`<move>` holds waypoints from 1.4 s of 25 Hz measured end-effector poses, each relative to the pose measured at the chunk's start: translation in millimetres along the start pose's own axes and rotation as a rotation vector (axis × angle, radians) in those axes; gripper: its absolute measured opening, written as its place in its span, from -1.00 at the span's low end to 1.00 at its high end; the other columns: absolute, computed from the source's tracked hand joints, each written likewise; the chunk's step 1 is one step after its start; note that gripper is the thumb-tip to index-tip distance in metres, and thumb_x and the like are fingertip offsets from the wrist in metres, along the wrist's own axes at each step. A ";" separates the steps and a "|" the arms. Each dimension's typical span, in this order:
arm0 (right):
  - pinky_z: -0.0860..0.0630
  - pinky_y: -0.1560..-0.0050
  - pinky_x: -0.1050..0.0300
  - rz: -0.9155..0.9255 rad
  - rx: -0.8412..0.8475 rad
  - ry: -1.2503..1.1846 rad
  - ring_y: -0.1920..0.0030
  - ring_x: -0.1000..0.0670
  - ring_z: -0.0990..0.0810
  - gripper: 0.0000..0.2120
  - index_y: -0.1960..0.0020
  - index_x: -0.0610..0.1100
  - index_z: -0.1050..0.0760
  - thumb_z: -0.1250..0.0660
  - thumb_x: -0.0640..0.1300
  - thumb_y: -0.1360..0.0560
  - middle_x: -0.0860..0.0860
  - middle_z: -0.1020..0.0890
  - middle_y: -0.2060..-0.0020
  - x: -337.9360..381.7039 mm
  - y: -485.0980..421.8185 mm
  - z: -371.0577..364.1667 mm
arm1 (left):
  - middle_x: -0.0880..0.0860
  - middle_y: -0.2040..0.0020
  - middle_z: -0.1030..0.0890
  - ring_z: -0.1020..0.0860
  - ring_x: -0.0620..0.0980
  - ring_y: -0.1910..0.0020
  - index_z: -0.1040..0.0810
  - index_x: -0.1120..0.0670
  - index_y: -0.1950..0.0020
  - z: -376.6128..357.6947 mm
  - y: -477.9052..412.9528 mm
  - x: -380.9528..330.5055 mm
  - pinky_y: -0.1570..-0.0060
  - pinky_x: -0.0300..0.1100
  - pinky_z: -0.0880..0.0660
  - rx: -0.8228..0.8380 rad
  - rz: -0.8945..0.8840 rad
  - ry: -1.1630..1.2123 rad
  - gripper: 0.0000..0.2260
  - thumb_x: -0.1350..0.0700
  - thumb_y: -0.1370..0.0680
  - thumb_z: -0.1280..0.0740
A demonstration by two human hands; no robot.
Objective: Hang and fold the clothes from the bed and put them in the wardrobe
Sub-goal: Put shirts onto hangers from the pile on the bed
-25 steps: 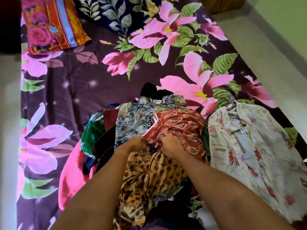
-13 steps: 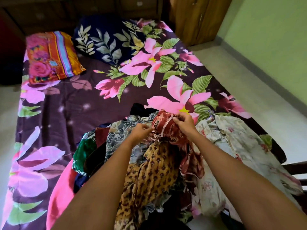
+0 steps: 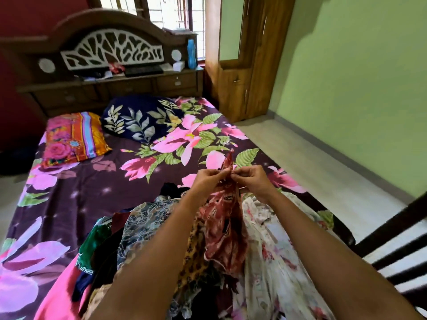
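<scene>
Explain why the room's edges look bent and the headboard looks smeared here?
Head view: the wide-angle lens bows straight lines, so the headboard and green wall lean; the headboard and the red garment, pinched by the left hand and right hand, are smeared, likely by motion; the window is washed out by daylight, and a soft shadow falls on that wall.

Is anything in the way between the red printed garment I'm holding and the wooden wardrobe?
A dark chair stands on the right by the foot of the bed. Past it, nothing visible lies on the floor up to the shut wardrobe. The red printed garment is in the grip of the left hand and right hand.
</scene>
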State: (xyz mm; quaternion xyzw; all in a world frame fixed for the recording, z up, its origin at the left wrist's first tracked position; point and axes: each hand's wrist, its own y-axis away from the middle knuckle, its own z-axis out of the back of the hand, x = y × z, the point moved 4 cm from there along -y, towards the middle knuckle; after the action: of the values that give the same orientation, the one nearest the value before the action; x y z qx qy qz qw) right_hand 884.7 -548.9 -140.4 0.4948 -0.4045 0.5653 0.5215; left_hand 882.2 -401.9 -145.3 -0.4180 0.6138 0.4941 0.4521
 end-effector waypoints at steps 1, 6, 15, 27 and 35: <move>-0.57 0.36 0.09 0.017 -0.049 -0.052 0.38 0.02 -0.63 -0.89 0.01 -0.29 -0.59 -0.38 -0.31 -0.47 -0.10 -0.66 0.28 10.6 10.0 13.6 | 0.17 0.18 -0.64 -0.63 0.01 0.25 -0.60 0.26 0.07 -15.1 10.3 -12.4 0.17 -0.21 -0.61 0.009 -0.046 0.017 -0.89 0.20 -0.49 -0.39; -0.56 0.42 0.13 0.122 -0.193 -0.318 0.39 -0.04 -0.61 -0.95 0.08 -0.22 -0.53 -0.30 -0.31 -0.52 -0.11 -0.63 0.27 68.1 72.3 82.4 | 0.12 0.31 -0.60 -0.60 -0.05 0.40 -0.54 0.20 0.21 -81.3 58.0 -73.2 0.38 -0.25 -0.57 -0.030 -0.253 0.062 -0.90 0.37 -0.47 -0.36; -0.53 0.19 0.20 0.384 -0.606 -0.453 0.31 0.09 -0.59 -0.77 0.19 -0.08 -0.55 -0.22 -0.32 -0.53 0.06 -0.62 0.37 152.7 168.2 207.0 | 0.04 0.19 -0.49 -0.44 -0.04 0.30 -0.47 0.02 0.03 -121.9 110.3 -155.2 0.33 -0.21 -0.41 -0.282 -0.603 0.079 -0.75 0.29 -0.61 -0.06; -0.34 0.33 0.21 0.294 -0.687 0.258 0.37 0.10 -0.42 -0.87 0.15 -0.03 -0.40 -0.28 -0.06 -0.56 -0.07 -0.57 0.24 119.0 165.0 252.0 | 0.01 -0.02 -0.47 -0.47 -0.07 0.05 -0.34 0.07 -0.24 -155.5 107.0 -144.6 0.03 -0.12 -0.46 0.131 -0.597 -0.616 -0.59 0.11 -0.47 -0.42; -0.53 -0.08 0.02 0.148 -0.479 0.417 -0.03 -0.12 -0.59 -0.65 -0.15 -0.13 -0.48 -0.48 -0.16 -0.41 -0.13 -0.60 -0.04 67.1 162.6 245.1 | 0.18 0.06 -0.55 -0.54 0.12 0.08 -0.48 0.25 -0.19 -122.6 62.9 -106.4 0.27 -0.15 -0.47 0.042 -0.544 -1.071 -0.57 0.44 -0.33 -0.38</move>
State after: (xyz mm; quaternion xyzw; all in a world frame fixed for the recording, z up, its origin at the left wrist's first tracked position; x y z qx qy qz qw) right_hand 759.7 -795.7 -20.2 0.2012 -0.4453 0.5795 0.6522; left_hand 830.2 -505.3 -15.3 -0.2439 0.1814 0.4901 0.8169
